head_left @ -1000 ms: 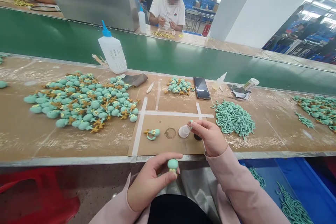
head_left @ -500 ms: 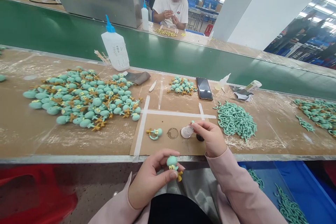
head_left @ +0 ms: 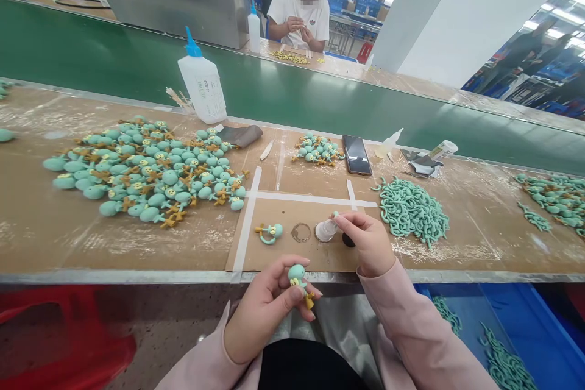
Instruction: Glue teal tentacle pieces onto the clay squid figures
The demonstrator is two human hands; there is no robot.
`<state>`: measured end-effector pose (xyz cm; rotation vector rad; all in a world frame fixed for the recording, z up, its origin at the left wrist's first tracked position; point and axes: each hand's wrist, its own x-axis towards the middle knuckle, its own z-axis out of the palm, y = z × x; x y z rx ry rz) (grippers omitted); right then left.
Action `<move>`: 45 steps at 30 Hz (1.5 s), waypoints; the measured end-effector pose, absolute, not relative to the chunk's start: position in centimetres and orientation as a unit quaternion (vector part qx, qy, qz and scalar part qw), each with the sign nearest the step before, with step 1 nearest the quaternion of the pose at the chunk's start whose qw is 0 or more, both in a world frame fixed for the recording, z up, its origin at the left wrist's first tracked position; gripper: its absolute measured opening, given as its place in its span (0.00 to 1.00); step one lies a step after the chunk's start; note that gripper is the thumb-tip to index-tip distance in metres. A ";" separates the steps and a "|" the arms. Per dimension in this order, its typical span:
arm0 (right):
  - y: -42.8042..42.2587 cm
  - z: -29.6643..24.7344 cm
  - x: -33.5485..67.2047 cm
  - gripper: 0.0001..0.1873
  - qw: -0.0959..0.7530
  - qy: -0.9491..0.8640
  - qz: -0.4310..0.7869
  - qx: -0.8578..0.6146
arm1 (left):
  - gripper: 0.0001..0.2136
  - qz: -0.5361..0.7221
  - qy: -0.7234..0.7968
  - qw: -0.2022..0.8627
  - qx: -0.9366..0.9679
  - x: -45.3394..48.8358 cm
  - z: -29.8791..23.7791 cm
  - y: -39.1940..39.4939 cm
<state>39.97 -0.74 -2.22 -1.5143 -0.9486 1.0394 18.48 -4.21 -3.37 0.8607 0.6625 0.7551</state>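
Note:
My left hand (head_left: 265, 311) is shut on a teal squid-shaped figure (head_left: 297, 274) with yellow limbs, held above the front edge of the bench. My right hand (head_left: 370, 244) pinches a small teal piece (head_left: 336, 214) between finger and thumb. A clear plastic cup (head_left: 326, 230) lies tilted against those fingertips on a cardboard sheet (head_left: 292, 256). Just beside my right hand sits a dark round object (head_left: 348, 240), partly hidden. Further left on the cardboard are a similar figure (head_left: 270, 233) and a thin ring mark (head_left: 300, 233).
A large heap of teal figures (head_left: 146, 173) fills the bench's left side. A teal strip pile (head_left: 411, 210), phone (head_left: 356, 155) and glue bottle (head_left: 202, 86) sit nearby. A green conveyor belt (head_left: 183, 67) runs behind. A blue bin (head_left: 503, 329) stands below right.
My left hand has turned the figure, so its yellow limbs now show at the lower right. The view has shifted slightly. My right hand has barely moved.

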 end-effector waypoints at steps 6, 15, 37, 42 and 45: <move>-1.4 -0.7 40.6 0.23 0.479 -0.422 0.449 -0.625 | 0.18 0.351 0.314 0.786 0.401 18.5 -3.2 -4.3; -1.6 0.0 40.9 0.26 0.409 -0.492 0.458 -0.617 | 0.21 0.343 0.323 0.783 0.407 18.6 -3.4 -4.3; -4.0 0.4 40.3 0.15 0.522 -0.480 0.408 -0.574 | 0.16 0.394 0.312 0.769 0.395 18.6 -2.4 -4.1; -6.5 0.6 36.6 0.11 0.577 -0.353 0.578 -0.456 | 0.17 0.418 0.300 0.763 0.391 19.1 -2.0 -4.3; -7.2 1.5 34.7 0.12 0.579 -0.282 0.653 -0.399 | 0.17 0.433 0.309 0.753 0.387 19.5 -1.9 -4.5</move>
